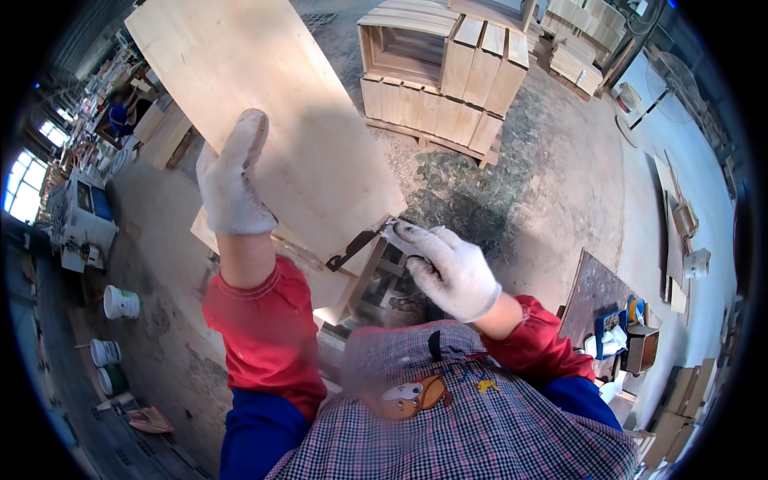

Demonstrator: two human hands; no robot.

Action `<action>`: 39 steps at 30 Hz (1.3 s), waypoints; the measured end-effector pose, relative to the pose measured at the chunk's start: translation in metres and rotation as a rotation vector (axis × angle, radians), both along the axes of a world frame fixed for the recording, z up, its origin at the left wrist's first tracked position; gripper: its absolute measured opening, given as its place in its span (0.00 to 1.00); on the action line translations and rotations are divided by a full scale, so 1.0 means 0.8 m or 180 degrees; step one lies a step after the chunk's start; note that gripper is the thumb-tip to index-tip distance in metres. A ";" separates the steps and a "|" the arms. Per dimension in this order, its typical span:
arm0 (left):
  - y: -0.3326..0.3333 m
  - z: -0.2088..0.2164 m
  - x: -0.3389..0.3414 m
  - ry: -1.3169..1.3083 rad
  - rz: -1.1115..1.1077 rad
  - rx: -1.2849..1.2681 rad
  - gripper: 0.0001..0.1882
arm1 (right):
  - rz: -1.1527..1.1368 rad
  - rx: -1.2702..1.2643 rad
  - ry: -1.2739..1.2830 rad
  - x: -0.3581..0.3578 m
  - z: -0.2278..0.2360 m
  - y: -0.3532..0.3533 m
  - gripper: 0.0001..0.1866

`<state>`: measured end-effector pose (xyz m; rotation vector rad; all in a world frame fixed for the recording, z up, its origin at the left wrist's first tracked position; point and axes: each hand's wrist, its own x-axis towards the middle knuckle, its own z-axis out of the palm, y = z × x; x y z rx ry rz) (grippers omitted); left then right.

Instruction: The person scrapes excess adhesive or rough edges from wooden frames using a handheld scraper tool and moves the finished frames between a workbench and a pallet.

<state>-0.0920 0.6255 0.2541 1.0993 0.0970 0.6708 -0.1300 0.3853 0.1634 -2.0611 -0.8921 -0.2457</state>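
A wide, pale wooden board (320, 120) stretches from the upper left down to the middle, tilted before me. My left hand (238, 180), in a white glove, is closed on its left edge, thumb on the upper face. At the lower right corner, my gloved right hand (454, 272) pinches a dark, flat blade-like tool (354, 250) with a hole near its far end. The blade lies along the board's lower end; whether it touches the wood I cannot tell. Dark smudges mark the right glove's fingertips. Beneath the board, a wooden support (356, 280) shows in part.
Stacked wooden boxes (436, 104) stand on a pallet ahead. At the right, a dark tabletop (590, 296) carries a blue container (612, 334). White buckets (121, 302) and a machine (84, 220) stand left. Another person (120, 116) is far left.
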 end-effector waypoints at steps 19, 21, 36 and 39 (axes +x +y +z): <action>0.004 -0.006 0.005 -0.0036 0.0043 0.0089 0.15 | -0.0227 0.0456 0.0090 -0.013 -0.031 0.017 0.21; 0.002 -0.005 0.002 -0.0053 0.0142 0.0199 0.15 | -0.0295 0.0537 0.0135 -0.012 -0.018 0.016 0.20; 0.011 -0.012 0.004 -0.0134 -0.0153 0.0062 0.14 | -0.0285 0.0567 -0.0160 0.005 -0.048 0.020 0.19; 0.001 -0.004 -0.001 0.0022 0.0124 0.0318 0.15 | -0.0188 0.0582 -0.0150 -0.003 -0.058 0.012 0.19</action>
